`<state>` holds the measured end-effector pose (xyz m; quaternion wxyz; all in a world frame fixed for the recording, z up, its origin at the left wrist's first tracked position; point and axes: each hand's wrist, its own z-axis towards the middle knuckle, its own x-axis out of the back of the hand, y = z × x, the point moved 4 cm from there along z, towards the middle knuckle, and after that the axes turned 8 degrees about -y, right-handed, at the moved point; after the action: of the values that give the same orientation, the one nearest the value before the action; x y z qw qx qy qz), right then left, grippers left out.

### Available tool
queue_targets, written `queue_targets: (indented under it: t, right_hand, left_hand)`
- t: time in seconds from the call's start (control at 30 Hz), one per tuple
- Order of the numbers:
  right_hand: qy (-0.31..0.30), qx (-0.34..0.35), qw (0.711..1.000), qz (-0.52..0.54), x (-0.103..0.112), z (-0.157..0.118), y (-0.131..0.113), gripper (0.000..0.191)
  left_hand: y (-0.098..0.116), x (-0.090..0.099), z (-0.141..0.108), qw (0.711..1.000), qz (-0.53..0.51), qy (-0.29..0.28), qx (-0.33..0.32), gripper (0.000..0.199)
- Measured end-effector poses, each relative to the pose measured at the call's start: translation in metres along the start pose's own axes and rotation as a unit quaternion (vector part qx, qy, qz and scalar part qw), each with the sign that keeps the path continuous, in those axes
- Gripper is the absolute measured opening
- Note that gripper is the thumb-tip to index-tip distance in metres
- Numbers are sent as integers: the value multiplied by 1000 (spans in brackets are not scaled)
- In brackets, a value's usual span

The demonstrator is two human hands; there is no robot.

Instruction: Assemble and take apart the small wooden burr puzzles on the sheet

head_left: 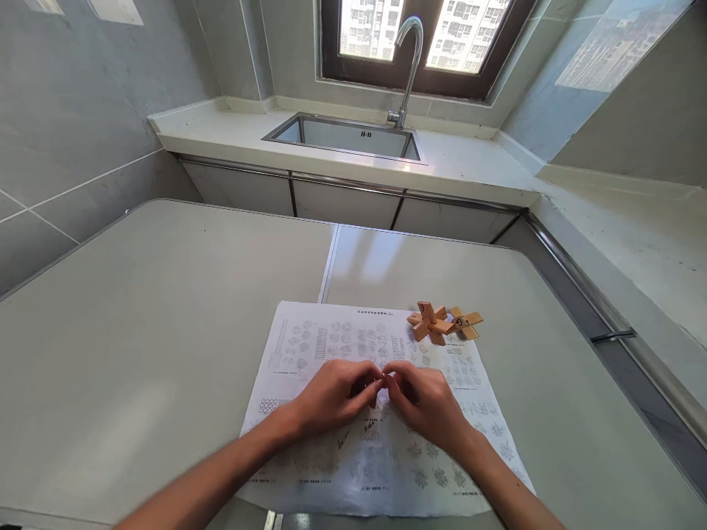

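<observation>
My left hand (341, 391) and my right hand (423, 401) meet over the middle of a printed paper sheet (325, 471). Both are closed, thumbs and fingers pinched, with fingertips nearly touching. Whatever sits between the fingertips, if anything, is too small or hidden to make out. The sheet lies flat on the table and carries rows of small line diagrams and printed text, with handwritten marks below my hands. At its upper right corner rests a star-shaped wooden puzzle (431, 322) of interlocking pieces. Another crossed wooden piece (465, 322) lies against its right side.
The pale table (138, 331) has a seam running from its far edge toward the sheet. Beyond it is a white counter (232, 136) with a steel sink (347, 136) and a tall tap (409, 73) under a window. Another counter (635, 221) runs along the right.
</observation>
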<state>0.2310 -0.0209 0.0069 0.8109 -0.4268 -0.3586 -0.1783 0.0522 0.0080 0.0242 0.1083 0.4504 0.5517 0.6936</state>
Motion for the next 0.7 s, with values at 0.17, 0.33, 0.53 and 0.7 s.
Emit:
queue_targets:
  t: [0.17,0.33,0.53,0.7]
  right_hand:
    - [-1,-1,1000,3,0,0,0,11]
    - [-4,-6,1000,7,-1,0,0,11]
    - [-8,-5,1000,7,-1,0,1,10]
    - [-4,-3,1000,7,-2,-2,2,10]
  left_hand:
    - [0,0,0,1000,0,2,0,16]
    - [0,0,0,1000,-2,3,2,15]
    - [-1,0,0,1000,-2,2,4,17]
    - [-1,0,0,1000,-1,1,5,16]
